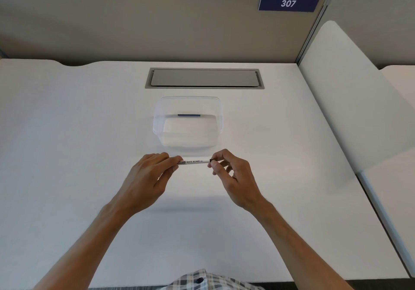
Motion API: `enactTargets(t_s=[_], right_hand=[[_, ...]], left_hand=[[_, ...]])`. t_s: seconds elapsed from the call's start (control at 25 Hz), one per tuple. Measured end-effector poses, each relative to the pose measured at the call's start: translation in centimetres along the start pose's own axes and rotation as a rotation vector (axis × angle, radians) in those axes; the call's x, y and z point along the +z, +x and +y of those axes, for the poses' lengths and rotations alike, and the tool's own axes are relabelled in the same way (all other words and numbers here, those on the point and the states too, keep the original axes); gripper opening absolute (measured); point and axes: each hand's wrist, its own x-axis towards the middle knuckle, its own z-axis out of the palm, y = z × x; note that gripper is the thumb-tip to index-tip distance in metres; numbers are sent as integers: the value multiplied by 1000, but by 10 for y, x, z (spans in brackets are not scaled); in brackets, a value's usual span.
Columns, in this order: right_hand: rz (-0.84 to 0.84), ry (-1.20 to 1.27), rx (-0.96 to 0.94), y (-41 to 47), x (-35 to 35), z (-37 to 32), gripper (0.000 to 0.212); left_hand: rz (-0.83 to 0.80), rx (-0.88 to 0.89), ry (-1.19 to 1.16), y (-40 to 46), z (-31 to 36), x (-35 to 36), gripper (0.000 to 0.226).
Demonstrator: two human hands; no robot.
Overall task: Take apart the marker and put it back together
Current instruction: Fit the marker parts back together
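A white whiteboard marker (193, 162) with black lettering is held level above the white desk, pointing left to right. My left hand (151, 173) pinches its left end between thumb and fingers, hiding that end. My right hand (229, 173) pinches the right end, where a small black part (213, 160) shows between thumb and forefinger. Whether the marker's parts are joined or slightly apart under the fingers cannot be seen.
A clear plastic container (188, 123) sits on the desk just beyond the hands. Behind it lies a grey cable flap (204, 78) set into the desk. A beige partition with a "307" sign (289, 3) closes off the back. A white divider (350, 96) stands at right.
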Motion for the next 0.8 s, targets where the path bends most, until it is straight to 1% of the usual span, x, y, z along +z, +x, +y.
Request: enactTargets(t_s=[0.24,0.36,0.52,0.64,0.8], right_hand=[[-42,-85,-30,-2,-2,-6,13],[-57,-112,-44,-3,-4,-9,16],[-94,-141,-41,-6,-2,-12,22],[-111,-101,-29,-8,2,-16,25],[-114,16,-1,-9,9,-22,28]], left_hand=[[8,26,10,4,2,-2,28],[9,40,55,4,6,-3,26],[25,26,85,2,8,-5,30],[65,29,106,0,10,-7,31],[112,64,145,-4,7,-9,29]])
